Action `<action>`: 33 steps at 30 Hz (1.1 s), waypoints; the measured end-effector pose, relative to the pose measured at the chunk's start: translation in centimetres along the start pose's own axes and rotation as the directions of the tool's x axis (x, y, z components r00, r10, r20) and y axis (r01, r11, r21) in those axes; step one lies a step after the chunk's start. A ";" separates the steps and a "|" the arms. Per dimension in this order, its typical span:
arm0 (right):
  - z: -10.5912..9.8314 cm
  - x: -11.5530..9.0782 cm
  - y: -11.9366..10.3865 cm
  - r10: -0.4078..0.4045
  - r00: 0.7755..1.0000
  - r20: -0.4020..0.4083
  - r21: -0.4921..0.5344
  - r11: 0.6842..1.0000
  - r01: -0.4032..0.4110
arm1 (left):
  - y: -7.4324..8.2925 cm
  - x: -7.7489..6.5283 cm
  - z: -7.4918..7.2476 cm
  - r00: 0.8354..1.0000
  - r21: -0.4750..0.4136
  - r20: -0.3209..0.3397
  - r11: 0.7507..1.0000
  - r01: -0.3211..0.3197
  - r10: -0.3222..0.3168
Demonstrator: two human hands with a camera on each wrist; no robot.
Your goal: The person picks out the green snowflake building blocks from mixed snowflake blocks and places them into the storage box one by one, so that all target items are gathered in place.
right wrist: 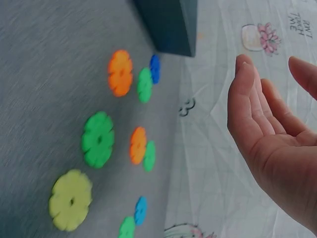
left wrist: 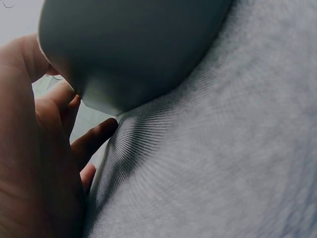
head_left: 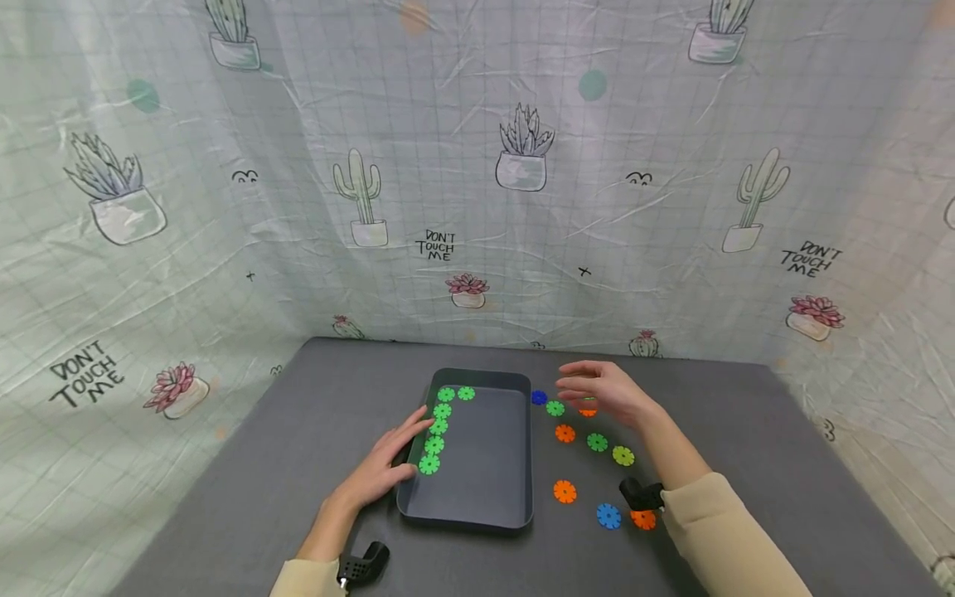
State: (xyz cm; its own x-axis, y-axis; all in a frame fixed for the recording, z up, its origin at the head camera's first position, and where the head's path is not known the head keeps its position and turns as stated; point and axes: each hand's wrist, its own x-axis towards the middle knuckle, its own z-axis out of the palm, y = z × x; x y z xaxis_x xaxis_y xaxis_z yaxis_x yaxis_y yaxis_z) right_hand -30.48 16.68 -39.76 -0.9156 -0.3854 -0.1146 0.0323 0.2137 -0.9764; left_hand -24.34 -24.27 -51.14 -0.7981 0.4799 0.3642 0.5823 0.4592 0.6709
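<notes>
A dark grey tray [head_left: 485,464] lies on the table in the head view. Green notched plastic discs [head_left: 434,445] line its left side, and a second green disc [head_left: 466,393] starts a row along the far end. My left hand [head_left: 382,463] rests on the tray's left wall, with straight fingers and the thumb at the rim. In the left wrist view, the tray's outer wall [left wrist: 133,54] hides some of the fingertips. Above the loose discs at the right, my right hand [head_left: 604,388] hovers with relaxed fingers and holds nothing; an orange disc [head_left: 588,411] is partly hidden below it.
Right of the tray lie loose discs: dark blue [head_left: 539,398], green [head_left: 597,442], yellow [head_left: 623,455], orange [head_left: 564,492] and light blue [head_left: 608,516]. Another orange disc [head_left: 643,520] is close to the right wrist's black camera [head_left: 640,495]. A printed curtain [head_left: 477,215] hangs behind the grey table.
</notes>
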 end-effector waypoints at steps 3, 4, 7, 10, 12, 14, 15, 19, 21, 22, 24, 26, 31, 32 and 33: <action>-0.5 -0.4 0.5 0.008 1.000 0.003 -0.012 1.000 -0.008 | -0.1 0.0 0.0 1.000 0.009 -0.001 1.000 -0.002 0.002; -0.7 -0.5 0.7 0.006 1.000 0.007 -0.016 1.000 -0.006 | -0.1 0.0 -0.1 1.000 0.011 0.000 1.000 -0.005 0.005; -1.2 -0.9 1.0 0.006 1.000 -0.001 -0.017 1.000 -0.006 | -0.1 0.0 -0.2 1.000 0.009 0.001 1.000 -0.009 0.009; -1.7 -1.4 1.2 -0.007 1.000 0.009 -0.029 1.000 0.007 | 0.0 0.1 -0.2 1.000 0.006 0.000 1.000 -0.013 0.013; -1.9 -1.7 1.4 -0.006 1.000 0.012 -0.040 0.999 0.006 | 0.0 0.1 -0.2 1.000 0.009 0.001 1.000 -0.013 0.013; -2.2 -1.9 1.6 -0.004 1.000 0.019 -0.055 0.999 0.005 | -0.1 0.0 -0.1 1.000 0.009 0.001 1.000 -0.012 0.012; -2.3 -2.0 1.8 -0.001 1.000 0.023 -0.059 0.998 0.002 | -0.1 0.0 -0.1 1.000 0.010 0.000 1.000 -0.011 0.011; -2.9 -2.3 2.6 0.010 0.999 0.030 -0.093 0.996 -0.007 | 0.0 0.0 -0.1 1.000 0.007 -0.003 1.000 -0.005 0.005; -3.1 -2.4 3.1 0.015 0.999 0.032 -0.105 0.994 -0.012 | 0.0 0.0 -0.2 1.000 0.009 -0.004 1.000 -0.003 0.003; -3.2 -2.4 3.3 0.016 0.999 0.033 -0.111 0.994 -0.012 | 0.0 0.0 -0.2 1.000 0.011 -0.004 1.000 -0.003 0.003; -3.4 -2.5 3.6 0.017 0.999 0.038 -0.111 0.994 -0.012 | 0.0 0.0 -0.2 1.000 0.013 -0.004 1.000 -0.001 0.001; -3.5 -2.7 3.9 0.016 0.999 0.034 -0.102 0.995 -0.012 | 0.0 0.0 -0.2 1.000 0.010 -0.003 1.000 0.000 0.001; -3.7 -2.7 4.7 0.011 1.000 0.016 -0.100 0.995 -0.010 | 0.0 0.0 -0.2 1.000 0.007 -0.001 1.000 -0.003 0.003; -3.8 -2.7 4.9 0.012 1.000 0.012 -0.108 0.994 -0.011 | 0.0 0.0 -0.2 1.000 0.006 0.000 1.000 -0.005 0.005; -3.9 -2.7 5.1 0.014 1.000 0.009 -0.121 0.993 -0.013 | 0.0 0.0 -0.1 1.000 0.010 0.000 1.000 -0.007 0.007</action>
State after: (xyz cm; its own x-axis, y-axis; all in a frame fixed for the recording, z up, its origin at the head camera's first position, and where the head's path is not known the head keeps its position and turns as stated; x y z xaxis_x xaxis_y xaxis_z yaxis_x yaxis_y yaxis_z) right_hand -29.41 22.29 -43.67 -0.9116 -0.3901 -0.1297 -0.0048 0.3256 -0.9455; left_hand -24.36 -24.38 -51.11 -0.7941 0.4830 0.3688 0.5892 0.4633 0.6620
